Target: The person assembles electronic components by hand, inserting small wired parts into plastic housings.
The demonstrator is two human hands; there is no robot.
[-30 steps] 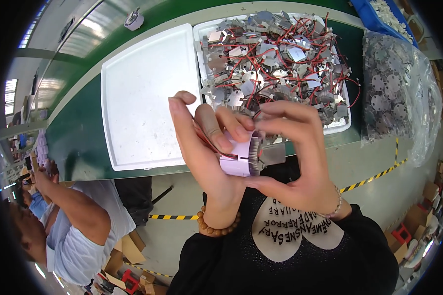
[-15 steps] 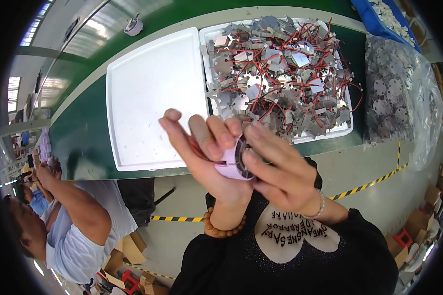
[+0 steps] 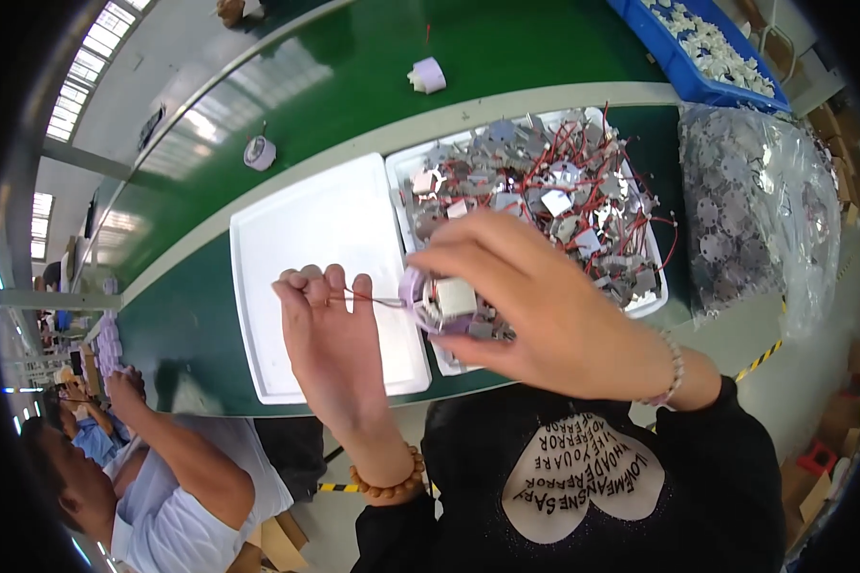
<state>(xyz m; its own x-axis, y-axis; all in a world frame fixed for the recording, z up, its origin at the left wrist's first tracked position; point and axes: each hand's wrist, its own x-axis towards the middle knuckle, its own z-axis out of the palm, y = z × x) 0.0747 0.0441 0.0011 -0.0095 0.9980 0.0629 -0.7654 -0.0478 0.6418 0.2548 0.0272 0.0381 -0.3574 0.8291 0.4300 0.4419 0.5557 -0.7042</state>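
My right hand (image 3: 545, 306) grips a round lilac housing (image 3: 412, 288) between thumb and fingers, over the near left corner of the parts tray. A white block (image 3: 453, 298) shows in the housing's open side. Thin dark and reddish wires (image 3: 380, 301) run from the housing to my left hand (image 3: 337, 349). That hand is palm up above the white tray (image 3: 258, 368), its fingers curled around the wires. Metal plates with red and black wires (image 3: 554, 177) fill the parts tray (image 3: 655, 298) beside it.
Two lilac housings (image 3: 428, 75) (image 3: 259, 153) stand on the green surface beyond the trays. A blue bin (image 3: 631, 24) of small white parts is at the far right. Below it lies a clear bag (image 3: 736, 210) of metal discs. A co-worker (image 3: 201, 468) sits at the left.
My hands have moved apart. The right hand now has the housing, which was in the left hand, and the wires stretch between them. The view has shifted, showing another housing on the far surface.
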